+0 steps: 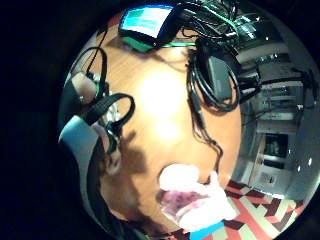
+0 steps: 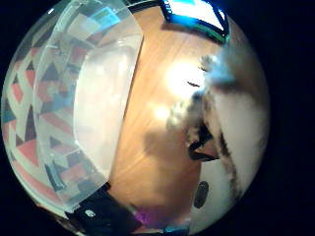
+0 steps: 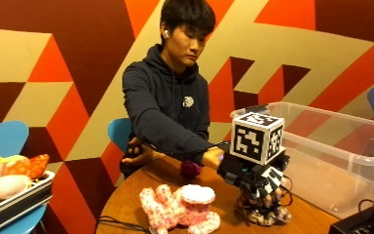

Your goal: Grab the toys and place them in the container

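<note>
Outside view: gloved hand [image 3: 252, 178] grips a mottled plush toy [image 3: 263, 210] standing on the table [image 3: 125, 204] beside the clear container [image 3: 343, 161]

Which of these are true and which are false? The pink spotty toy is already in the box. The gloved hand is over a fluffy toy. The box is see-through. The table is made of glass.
1. The pink spotty toy is already in the box: false. It lies on the table, outside the box.
2. The gloved hand is over a fluffy toy: true. The toy sits right under it on the table.
3. The box is see-through: true. The patterned wall shows through its sides.
4. The table is made of glass: false. It is brown and looks like wood.
</note>
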The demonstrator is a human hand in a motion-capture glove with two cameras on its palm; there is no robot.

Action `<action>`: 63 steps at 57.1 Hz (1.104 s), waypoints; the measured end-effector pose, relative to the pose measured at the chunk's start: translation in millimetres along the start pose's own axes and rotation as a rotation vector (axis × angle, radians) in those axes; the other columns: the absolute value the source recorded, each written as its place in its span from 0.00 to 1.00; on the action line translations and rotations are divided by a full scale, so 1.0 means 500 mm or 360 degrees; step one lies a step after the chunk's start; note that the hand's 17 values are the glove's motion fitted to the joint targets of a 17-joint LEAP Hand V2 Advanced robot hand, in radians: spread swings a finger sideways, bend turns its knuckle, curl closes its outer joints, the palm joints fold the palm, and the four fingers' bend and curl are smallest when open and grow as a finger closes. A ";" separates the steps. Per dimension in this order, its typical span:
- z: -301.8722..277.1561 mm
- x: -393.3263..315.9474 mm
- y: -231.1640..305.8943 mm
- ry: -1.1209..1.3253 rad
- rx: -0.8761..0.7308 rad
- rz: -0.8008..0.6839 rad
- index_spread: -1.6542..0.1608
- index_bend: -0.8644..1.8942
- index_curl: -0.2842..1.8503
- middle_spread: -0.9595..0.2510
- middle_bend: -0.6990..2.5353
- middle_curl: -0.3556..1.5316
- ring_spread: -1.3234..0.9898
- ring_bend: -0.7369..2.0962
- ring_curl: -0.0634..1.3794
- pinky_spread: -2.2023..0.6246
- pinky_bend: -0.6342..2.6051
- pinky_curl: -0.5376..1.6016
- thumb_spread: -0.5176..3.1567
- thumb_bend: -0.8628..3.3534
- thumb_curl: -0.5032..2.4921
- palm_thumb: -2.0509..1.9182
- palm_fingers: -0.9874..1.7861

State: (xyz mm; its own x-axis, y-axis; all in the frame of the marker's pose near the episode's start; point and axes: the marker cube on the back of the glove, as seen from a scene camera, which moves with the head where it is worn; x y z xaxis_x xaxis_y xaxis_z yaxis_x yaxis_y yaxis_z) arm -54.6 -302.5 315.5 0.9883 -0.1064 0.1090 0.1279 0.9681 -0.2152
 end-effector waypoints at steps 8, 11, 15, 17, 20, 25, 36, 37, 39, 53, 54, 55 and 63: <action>-0.027 0.005 0.023 -0.0105 0.0006 0.0021 0.73 0.42 0.30 0.62 0.41 0.43 0.45 0.63 0.33 0.66 0.46 0.40 0.37 0.27 0.36 0.71 0.76; -0.062 0.005 0.036 -0.0141 0.0031 0.0022 0.72 0.44 0.31 0.61 0.42 0.44 0.45 0.63 0.34 0.65 0.47 0.41 0.34 0.27 0.37 0.71 0.77; -0.121 0.004 0.054 -0.0159 0.0080 0.0001 0.71 0.46 0.33 0.60 0.44 0.46 0.44 0.63 0.35 0.65 0.48 0.42 0.32 0.27 0.38 0.72 0.77; -0.157 0.002 0.064 -0.0150 0.0115 -0.0026 0.70 0.47 0.34 0.60 0.44 0.47 0.44 0.64 0.35 0.65 0.49 0.43 0.31 0.27 0.39 0.72 0.76; -0.213 -0.009 0.080 -0.0129 0.0192 -0.0050 0.69 0.49 0.36 0.59 0.45 0.49 0.43 0.65 0.36 0.65 0.50 0.44 0.29 0.27 0.40 0.72 0.76; -0.320 -0.038 0.111 -0.0130 0.0332 -0.0070 0.67 0.51 0.40 0.58 0.46 0.51 0.43 0.66 0.38 0.64 0.52 0.45 0.27 0.27 0.41 0.72 0.74; -0.506 -0.175 0.174 -0.0259 0.0588 -0.0275 0.64 0.53 0.48 0.57 0.48 0.56 0.42 0.68 0.42 0.64 0.54 0.47 0.23 0.27 0.44 0.72 0.71; -0.510 -0.192 0.178 -0.0272 0.0598 -0.0322 0.64 0.53 0.49 0.57 0.48 0.57 0.42 0.68 0.43 0.64 0.54 0.47 0.22 0.27 0.44 0.72 0.71; -0.515 -0.225 0.186 -0.0292 0.0618 -0.0426 0.64 0.53 0.50 0.56 0.48 0.58 0.42 0.68 0.43 0.64 0.54 0.48 0.22 0.27 0.45 0.71 0.70; -0.508 -0.428 0.180 -0.0267 0.0668 -0.0500 0.62 0.52 0.60 0.55 0.50 0.63 0.42 0.71 0.46 0.64 0.57 0.49 0.19 0.26 0.47 0.71 0.67; -0.501 -0.434 0.173 -0.0246 0.0662 -0.0452 0.62 0.52 0.61 0.55 0.50 0.63 0.42 0.71 0.47 0.64 0.57 0.49 0.19 0.26 0.47 0.71 0.67; -0.494 -0.439 0.168 -0.0227 0.0659 -0.0438 0.61 0.52 0.62 0.55 0.50 0.64 0.42 0.71 0.47 0.64 0.57 0.49 0.19 0.26 0.48 0.70 0.66; -0.419 -0.437 0.152 -0.0100 0.0418 -0.0615 0.64 0.40 0.61 0.56 0.46 0.62 0.43 0.72 0.46 0.64 0.58 0.48 0.24 0.24 0.47 0.69 0.58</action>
State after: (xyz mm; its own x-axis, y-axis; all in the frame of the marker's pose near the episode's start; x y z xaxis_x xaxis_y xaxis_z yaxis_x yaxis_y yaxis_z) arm -243.3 -253.1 71.8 0.8646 -0.4639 0.1930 0.4519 0.8859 0.1047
